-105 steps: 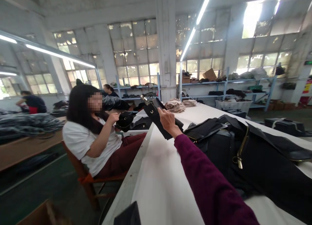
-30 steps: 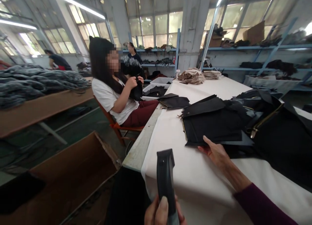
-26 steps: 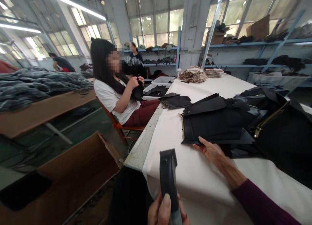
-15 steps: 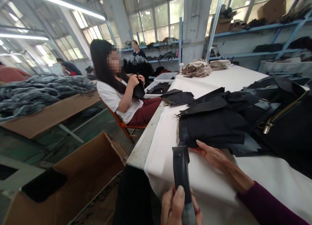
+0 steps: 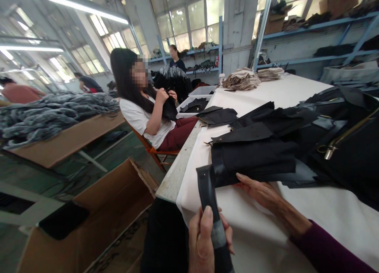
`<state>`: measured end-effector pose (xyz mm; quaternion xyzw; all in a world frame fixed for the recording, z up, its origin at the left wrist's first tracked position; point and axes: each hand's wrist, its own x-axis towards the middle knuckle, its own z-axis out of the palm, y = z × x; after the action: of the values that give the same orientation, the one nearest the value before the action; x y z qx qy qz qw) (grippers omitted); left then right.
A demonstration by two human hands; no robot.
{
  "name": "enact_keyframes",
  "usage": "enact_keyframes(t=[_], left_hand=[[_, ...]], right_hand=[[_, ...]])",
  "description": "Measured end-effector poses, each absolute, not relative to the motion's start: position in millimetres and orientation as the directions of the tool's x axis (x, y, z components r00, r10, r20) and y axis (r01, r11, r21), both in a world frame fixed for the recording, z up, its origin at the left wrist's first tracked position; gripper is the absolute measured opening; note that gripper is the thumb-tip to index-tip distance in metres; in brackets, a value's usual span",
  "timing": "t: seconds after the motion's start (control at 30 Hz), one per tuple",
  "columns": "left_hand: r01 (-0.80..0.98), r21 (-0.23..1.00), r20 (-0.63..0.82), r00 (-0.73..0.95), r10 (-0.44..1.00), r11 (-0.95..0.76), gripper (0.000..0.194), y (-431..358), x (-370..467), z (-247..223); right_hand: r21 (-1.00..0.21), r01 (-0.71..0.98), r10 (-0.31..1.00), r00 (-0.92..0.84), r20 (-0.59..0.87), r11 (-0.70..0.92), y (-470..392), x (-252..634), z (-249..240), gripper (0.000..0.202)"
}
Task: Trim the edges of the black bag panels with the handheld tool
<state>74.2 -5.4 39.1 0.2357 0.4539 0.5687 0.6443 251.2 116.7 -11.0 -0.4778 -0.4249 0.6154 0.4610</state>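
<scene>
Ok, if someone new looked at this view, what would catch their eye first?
Probably the dark narrow object gripped in the left hand, low and near the centre. Just right of it, the right hand touches the near edge of a pile of black pieces on the white-covered table. Next might be the seated worker in a white top, left of the table.
</scene>
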Motion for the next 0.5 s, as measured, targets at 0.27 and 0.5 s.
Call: enact_keyframes(t=[0.27, 0.5], left_hand=[[-0.538, 0.782, -0.341, 0.053, 0.939, 0.315, 0.047, -17.1, 75.7, 33.6], [-0.491, 0.796, -0.398, 0.014, 0.917, 0.353, 0.054, -16.1, 88.9, 27.7]], right_hand=[[-0.948, -0.203, 0.937, -0.3, -0.18, -0.247, 120.6, 239.0, -14.4, 0.036], [-0.942, -0.156, 0.917, -0.321, -0.237, -0.298, 111.1, 243.3, -7.8, 0.043]])
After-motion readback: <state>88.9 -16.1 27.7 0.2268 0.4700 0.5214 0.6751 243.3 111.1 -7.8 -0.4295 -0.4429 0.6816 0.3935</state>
